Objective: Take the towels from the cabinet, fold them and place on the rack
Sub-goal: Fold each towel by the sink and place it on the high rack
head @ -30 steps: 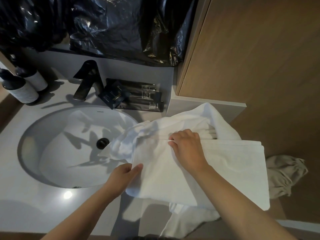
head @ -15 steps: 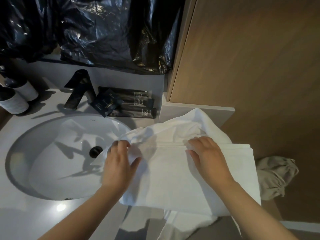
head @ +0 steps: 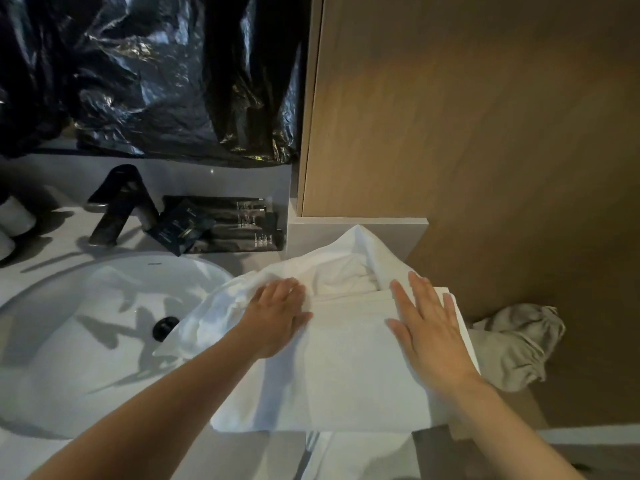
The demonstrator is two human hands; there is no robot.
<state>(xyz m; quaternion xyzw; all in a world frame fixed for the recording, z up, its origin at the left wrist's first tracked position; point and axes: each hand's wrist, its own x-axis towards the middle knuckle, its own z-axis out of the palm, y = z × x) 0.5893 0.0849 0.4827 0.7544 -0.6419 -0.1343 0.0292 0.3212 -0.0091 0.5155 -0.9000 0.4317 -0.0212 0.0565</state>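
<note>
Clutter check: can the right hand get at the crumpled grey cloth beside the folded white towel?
Probably yes. The right hand lies flat on the folded white towel; the crumpled grey cloth sits just past its right edge, nothing between, though perhaps lower.

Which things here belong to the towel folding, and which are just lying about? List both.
Job: folded white towel, crumpled white towel, left hand, right hand.
Lying about: black faucet, sink, black toiletry packets, black plastic bag, grey cloth.
</note>
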